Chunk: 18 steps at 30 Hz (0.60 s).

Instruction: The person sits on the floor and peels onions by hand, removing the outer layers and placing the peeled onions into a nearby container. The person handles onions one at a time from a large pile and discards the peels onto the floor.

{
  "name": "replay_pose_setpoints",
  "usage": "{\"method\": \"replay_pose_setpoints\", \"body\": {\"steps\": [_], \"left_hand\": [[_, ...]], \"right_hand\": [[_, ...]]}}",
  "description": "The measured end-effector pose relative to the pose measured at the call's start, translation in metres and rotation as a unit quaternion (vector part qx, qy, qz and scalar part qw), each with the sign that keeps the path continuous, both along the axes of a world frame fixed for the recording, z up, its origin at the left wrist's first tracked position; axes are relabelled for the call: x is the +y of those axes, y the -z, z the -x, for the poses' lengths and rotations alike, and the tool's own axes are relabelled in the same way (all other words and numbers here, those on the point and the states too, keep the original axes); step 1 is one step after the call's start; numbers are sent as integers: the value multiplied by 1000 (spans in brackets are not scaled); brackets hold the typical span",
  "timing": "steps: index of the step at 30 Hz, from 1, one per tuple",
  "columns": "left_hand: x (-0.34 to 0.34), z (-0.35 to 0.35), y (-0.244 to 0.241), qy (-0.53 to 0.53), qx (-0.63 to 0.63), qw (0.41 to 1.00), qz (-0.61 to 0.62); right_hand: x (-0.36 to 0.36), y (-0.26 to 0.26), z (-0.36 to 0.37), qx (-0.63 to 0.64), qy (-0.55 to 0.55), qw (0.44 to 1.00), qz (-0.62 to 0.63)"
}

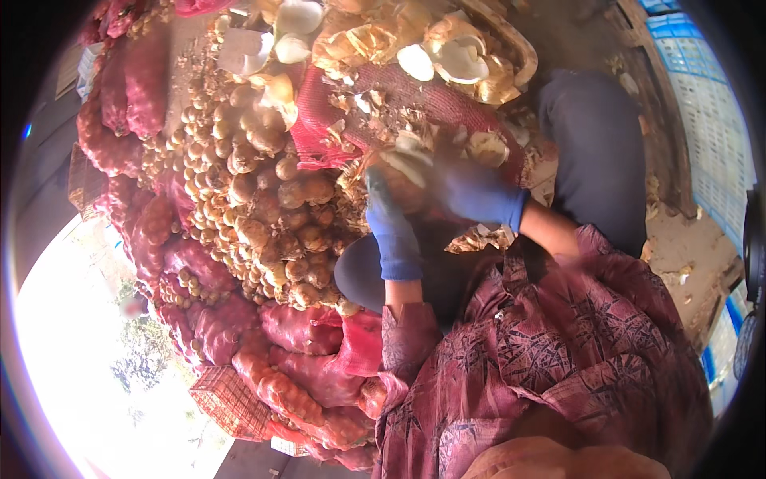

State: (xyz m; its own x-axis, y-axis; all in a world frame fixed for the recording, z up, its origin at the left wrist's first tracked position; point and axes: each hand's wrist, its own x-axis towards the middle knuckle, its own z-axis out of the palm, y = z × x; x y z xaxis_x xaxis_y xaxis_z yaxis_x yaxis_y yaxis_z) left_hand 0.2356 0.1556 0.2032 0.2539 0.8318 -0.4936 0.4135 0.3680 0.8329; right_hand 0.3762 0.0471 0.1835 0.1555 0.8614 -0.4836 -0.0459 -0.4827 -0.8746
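Observation:
My left hand (388,224), in a blue knit work glove with a darker palm, is closed around a large brown onion (402,188) just above my bent knee. Close on the right of that onion is my right hand (476,191), in a similar blue glove and blurred by motion; whether it holds anything is unclear. Pale, papery peel shows at the top of the onion. Under and beyond the hands lies a red mesh sack (431,90) strewn with dry onion skins (413,129). A big heap of brown onions (257,203) spreads to the left of my left hand.
Filled red mesh sacks (203,317) ring the heap at the left and below. A wire crate (230,404) stands at the lower left. Large peel pieces (461,57) lie in a curved-rim container (526,57) at the top. Blue-and-white crates (706,108) line the right side.

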Motion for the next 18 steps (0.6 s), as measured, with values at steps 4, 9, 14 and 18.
{"method": "replay_pose_setpoints", "body": {"steps": [4, 9, 14, 18], "left_hand": [[14, -7, -20, -26, -192, 972, 131], [5, 6, -9, -32, -221, 971, 79], [2, 13, 8, -24, -159, 984, 70], [1, 17, 21, 13, -54, 997, -58]], "right_hand": [[-6, 13, -38, 410, 59, 910, 7], [2, -16, -16, 246, 96, 963, 43], [-21, -25, 8, -66, 162, 977, -121], [-31, -33, 16, -277, 116, 932, -203]]}}
